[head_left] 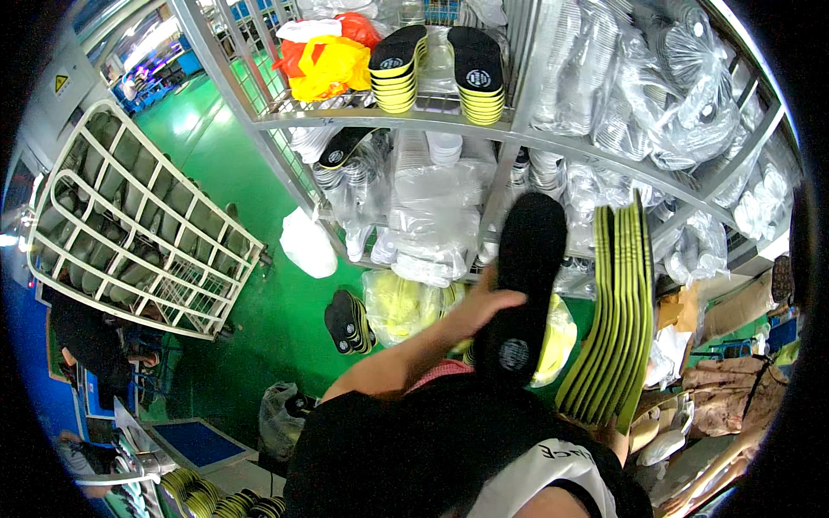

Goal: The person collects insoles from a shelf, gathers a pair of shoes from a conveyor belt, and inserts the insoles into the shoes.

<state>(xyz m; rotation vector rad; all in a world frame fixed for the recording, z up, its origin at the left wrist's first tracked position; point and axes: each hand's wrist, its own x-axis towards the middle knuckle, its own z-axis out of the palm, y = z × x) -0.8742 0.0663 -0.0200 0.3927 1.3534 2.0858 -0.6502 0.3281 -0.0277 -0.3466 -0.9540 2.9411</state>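
My left hand (485, 312) is closed on the edge of a black insole (525, 268), its thumb along the side and its other fingers hidden behind. The insole stands nearly upright with its dark top face toward me; whether more lie beneath it I cannot tell. To the right, a fanned stack of insoles (609, 315) with yellow-green edges is held on end. My right hand (618, 442) grips the lower end of that stack, most of its fingers hidden behind it.
Ahead stands a metal rack (423, 119) with two insole stacks (397, 76), a yellow bag (332, 71) and clear-bagged goods (436, 203). A white wire cart (142, 226) is at the left. On the green floor are an insole pile (347, 322) and a white bag (307, 243).
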